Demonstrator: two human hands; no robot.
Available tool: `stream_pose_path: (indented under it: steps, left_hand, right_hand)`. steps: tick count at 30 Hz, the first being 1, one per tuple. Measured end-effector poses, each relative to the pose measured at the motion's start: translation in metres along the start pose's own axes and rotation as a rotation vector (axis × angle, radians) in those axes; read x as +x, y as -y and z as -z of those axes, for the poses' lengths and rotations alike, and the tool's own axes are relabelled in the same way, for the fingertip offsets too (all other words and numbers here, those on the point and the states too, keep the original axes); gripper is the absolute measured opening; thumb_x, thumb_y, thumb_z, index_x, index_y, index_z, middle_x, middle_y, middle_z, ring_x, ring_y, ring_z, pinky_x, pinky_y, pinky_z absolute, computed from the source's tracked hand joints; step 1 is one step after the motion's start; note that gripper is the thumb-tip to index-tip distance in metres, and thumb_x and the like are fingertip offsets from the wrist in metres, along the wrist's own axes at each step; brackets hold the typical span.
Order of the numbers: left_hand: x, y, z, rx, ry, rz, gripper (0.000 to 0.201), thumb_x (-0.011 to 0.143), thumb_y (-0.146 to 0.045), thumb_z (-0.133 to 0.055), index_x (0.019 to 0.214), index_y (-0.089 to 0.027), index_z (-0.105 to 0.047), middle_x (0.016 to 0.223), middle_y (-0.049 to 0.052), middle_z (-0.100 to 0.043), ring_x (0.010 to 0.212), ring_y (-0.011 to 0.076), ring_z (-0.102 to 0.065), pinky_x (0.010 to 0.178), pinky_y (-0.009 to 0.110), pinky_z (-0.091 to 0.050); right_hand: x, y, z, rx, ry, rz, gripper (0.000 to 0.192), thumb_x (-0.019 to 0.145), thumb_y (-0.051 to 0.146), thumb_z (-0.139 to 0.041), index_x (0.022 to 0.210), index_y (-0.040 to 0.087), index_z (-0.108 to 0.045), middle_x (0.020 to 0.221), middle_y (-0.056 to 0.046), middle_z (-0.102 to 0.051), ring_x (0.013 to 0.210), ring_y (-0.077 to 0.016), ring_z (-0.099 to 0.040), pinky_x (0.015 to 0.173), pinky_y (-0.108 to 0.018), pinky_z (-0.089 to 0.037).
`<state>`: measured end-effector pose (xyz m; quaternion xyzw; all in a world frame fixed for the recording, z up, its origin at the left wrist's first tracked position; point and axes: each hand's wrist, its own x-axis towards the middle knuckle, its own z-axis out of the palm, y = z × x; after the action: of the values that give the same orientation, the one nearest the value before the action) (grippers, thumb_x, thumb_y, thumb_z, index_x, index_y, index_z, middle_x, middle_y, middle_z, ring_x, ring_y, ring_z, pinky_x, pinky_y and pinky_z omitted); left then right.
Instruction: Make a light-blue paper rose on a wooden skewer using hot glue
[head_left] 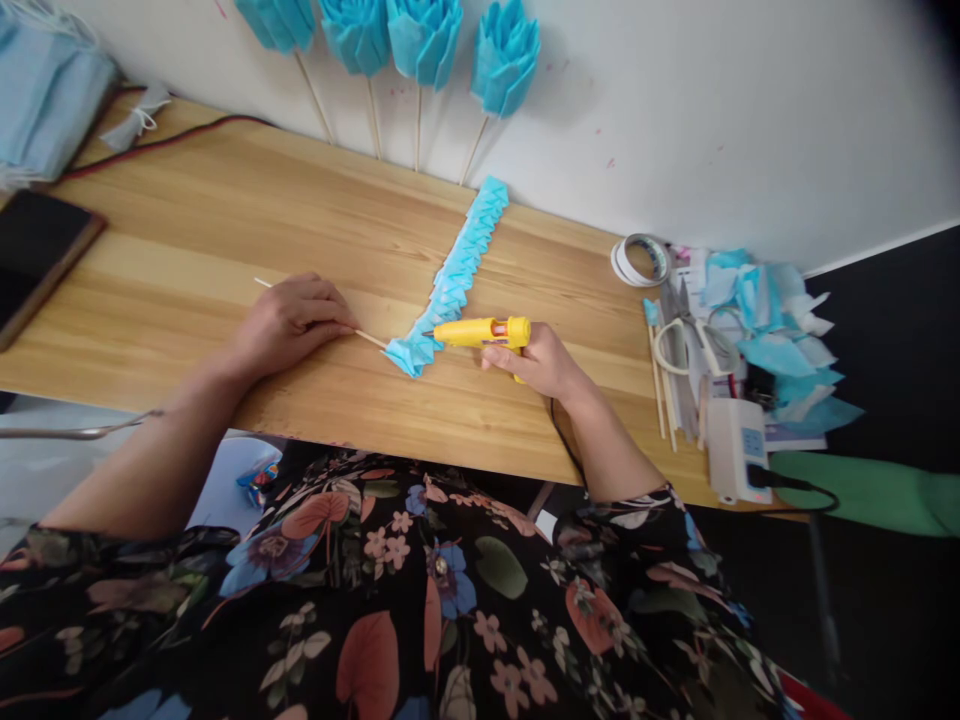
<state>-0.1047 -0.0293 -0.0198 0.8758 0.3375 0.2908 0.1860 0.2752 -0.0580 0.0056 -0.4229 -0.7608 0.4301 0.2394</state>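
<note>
My right hand (541, 365) grips a yellow glue gun (480, 332) lying sideways, its nozzle pointing left at the near end of a pleated blue strip (457, 275) on the wooden table (225, 230). My left hand (289, 320) rests on a thin wooden stick (371, 340), pinning it flat; the stick's tip meets the strip's near end. The strip runs diagonally up toward the wall.
Several blue paper flowers on sticks (424, 40) lean on the wall. A phone (34, 255) lies far left, with stacked blue masks (45, 90) behind it. At right sit a tape roll (639, 260), scissors (686, 345), blue scraps (772, 320), sticks and a power strip (735, 450).
</note>
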Motion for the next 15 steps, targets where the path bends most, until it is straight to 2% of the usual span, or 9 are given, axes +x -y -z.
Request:
stream_pose_path:
  steps: [7, 15]
  left_hand:
    - [-0.001, 0.001, -0.001, 0.017, 0.004, 0.001, 0.032, 0.108, -0.041, -0.06, 0.089, -0.023, -0.079, 0.09, 0.006, -0.074, 0.087, 0.0226, -0.066, 0.079, 0.037, -0.05]
    - [0.0, 0.001, 0.0, -0.003, 0.012, 0.028, 0.029, 0.106, -0.041, -0.062, 0.087, -0.026, -0.077, 0.089, 0.006, -0.074, 0.086, 0.0246, -0.066, 0.079, 0.038, -0.05]
  right_hand:
    - [-0.001, 0.001, 0.002, 0.005, 0.013, -0.018, 0.046, 0.094, 0.059, -0.067, 0.073, 0.019, -0.073, 0.069, -0.002, -0.073, 0.062, -0.0123, -0.062, 0.065, -0.026, -0.045]
    - [-0.004, 0.008, 0.014, 0.029, 0.049, -0.04, 0.042, 0.092, 0.055, -0.07, 0.072, 0.018, -0.073, 0.064, 0.0, -0.069, 0.057, -0.0105, -0.056, 0.061, -0.025, -0.043]
